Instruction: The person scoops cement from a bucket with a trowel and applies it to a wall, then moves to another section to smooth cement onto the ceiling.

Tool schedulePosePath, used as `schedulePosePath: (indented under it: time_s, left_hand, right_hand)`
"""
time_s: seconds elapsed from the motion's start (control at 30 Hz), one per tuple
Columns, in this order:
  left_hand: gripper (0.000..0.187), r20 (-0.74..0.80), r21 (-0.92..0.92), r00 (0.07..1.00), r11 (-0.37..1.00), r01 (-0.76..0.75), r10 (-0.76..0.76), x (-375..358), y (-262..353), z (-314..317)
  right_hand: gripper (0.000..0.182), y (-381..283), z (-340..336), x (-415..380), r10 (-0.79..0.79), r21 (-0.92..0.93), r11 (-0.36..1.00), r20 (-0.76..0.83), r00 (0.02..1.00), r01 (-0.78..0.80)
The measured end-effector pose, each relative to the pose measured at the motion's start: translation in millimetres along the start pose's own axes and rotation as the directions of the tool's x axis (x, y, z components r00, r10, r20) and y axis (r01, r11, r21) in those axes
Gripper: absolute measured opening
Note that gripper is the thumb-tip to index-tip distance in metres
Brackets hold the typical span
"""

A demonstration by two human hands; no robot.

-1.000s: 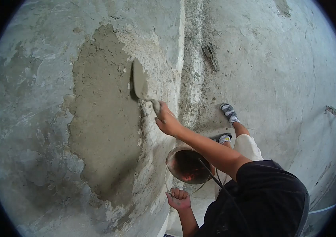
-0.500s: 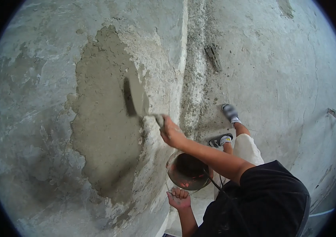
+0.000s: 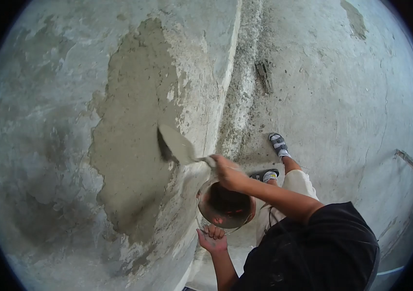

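A view from above shows a person plastering a rough concrete wall. The right hand is clenched around the handle of a trowel, whose blade lies against the lower right edge of a patch of wet grey plaster. The left hand grips the rim of a round metal pan, held just below the trowel and close to the wall. To smooth well, the blade probably wants a shallow tilt and steady, even pressure, with the pan kept underneath to catch falling plaster. Sandalled feet stand on the dusty floor.
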State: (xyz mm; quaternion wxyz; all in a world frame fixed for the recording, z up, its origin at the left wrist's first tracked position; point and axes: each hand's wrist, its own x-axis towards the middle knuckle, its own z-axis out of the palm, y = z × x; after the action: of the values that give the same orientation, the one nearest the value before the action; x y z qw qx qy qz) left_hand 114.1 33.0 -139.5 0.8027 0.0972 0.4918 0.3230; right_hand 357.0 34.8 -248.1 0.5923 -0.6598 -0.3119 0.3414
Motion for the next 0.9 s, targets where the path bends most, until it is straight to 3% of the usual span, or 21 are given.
schedulePosePath:
  time_s: [0.1, 0.13, 0.17, 0.23, 0.3, 0.33, 0.37, 0.43, 0.5, 0.57, 0.63, 0.73, 0.8, 0.83, 0.9]
  left_hand:
    - [0.039, 0.017, 0.02, 1.0, 0.999, -0.026, 0.025, -9.5, 8.9, 20.8]
    - [0.038, 0.011, 0.064, 1.0, 0.998, -0.017, 0.016, -14.8, 15.3, 30.0]
    - [0.038, 0.011, 0.101, 1.0, 0.995, -0.008, 0.007, -18.0, 19.3, 40.4]
    - [0.039, 0.039, 0.153, 0.999, 0.988, -0.034, 0.028, -31.3, 26.8, 57.6]
    - [0.041, -0.108, 0.135, 0.993, 0.991, -0.022, 0.037, -45.6, 31.0, 85.4]
    - [0.042, -0.049, 0.111, 0.999, 0.994, 0.008, -0.003, -50.3, 35.7, 90.4]
    - [0.043, 0.004, 0.089, 0.999, 0.995, 0.041, -0.042, -52.8, 38.1, 93.8]
    - [0.051, 0.11, 0.214, 0.993, 0.974, -0.076, 0.053, -69.2, 37.5, 116.7]
    - [0.049, 0.202, 0.275, 0.977, 0.954, -0.117, 0.062, -75.5, 42.6, 136.6]
    - [0.048, 0.265, 0.27, 0.963, 0.954, -0.129, 0.055, -75.8, 48.8, 146.2]
    - [0.047, 0.386, 0.318, 0.92, 0.926, -0.203, 0.069, -76.9, 50.9, 156.1]
    - [0.048, 0.405, 0.3, 0.912, 0.931, -0.207, 0.072, -74.7, 51.9, 170.9]
    - [0.049, 0.439, 0.286, 0.897, 0.937, -0.2, 0.057, -68.4, 52.7, 174.0]
    - [0.048, 0.426, 0.299, 0.902, 0.931, -0.21, 0.067, -65.5, 50.3, 176.9]
    - [0.048, 0.411, 0.305, 0.908, 0.926, -0.224, 0.084, -59.8, 47.6, 181.6]
  right_hand:
    - [0.051, 2.5, -59.3, -57.0, 0.081, -0.091, 0.993, 0.084, 0.993, -0.073]
    - [0.051, -18.3, -93.5, -66.9, 0.049, -0.195, 0.981, 0.204, 0.978, -0.009]
    - [0.05, -39.7, -130.2, -70.2, 0.026, -0.294, 0.953, 0.323, 0.946, 0.074]
    - [0.048, -56.5, -178.5, -79.1, 0.184, -0.282, 0.958, 0.477, 0.859, -0.048]
    - [0.05, -91.0, -211.6, -71.0, 0.154, -0.299, 0.953, 0.628, 0.763, 0.054]
    - [0.049, -117.8, -218.3, -63.9, 0.313, -0.392, 0.918, 0.609, 0.728, -0.067]
    - [0.048, -143.7, -217.1, -52.9, 0.468, -0.484, 0.856, 0.577, 0.669, -0.181]
    - [0.045, -165.7, -208.5, -37.2, 0.409, -0.605, 0.787, 0.658, 0.632, 0.121]
    - [0.043, -183.3, -187.6, -29.8, 0.07, -0.47, 0.769, 0.736, 0.674, 0.433]
    - [0.041, -184.3, -151.1, -23.2, 0.01, -0.526, 0.673, 0.709, 0.705, 0.52]
    - [0.033, -186.4, -115.3, -11.2, 0.128, -0.61, 0.62, 0.7, 0.703, 0.494]
    - [0.023, -188.9, -84.3, -8.8, 0.131, -0.726, 0.487, 0.611, 0.781, 0.486]
    - [0.023, -183.3, -72.8, -4.9, 0.306, -0.715, 0.546, 0.655, 0.691, 0.437]
    - [0.023, -178.6, -74.7, -4.2, 0.306, -0.717, 0.543, 0.653, 0.693, 0.437]
    - [0.021, -173.6, -82.4, -2.8, 0.284, -0.626, 0.66, 0.719, 0.634, 0.415]
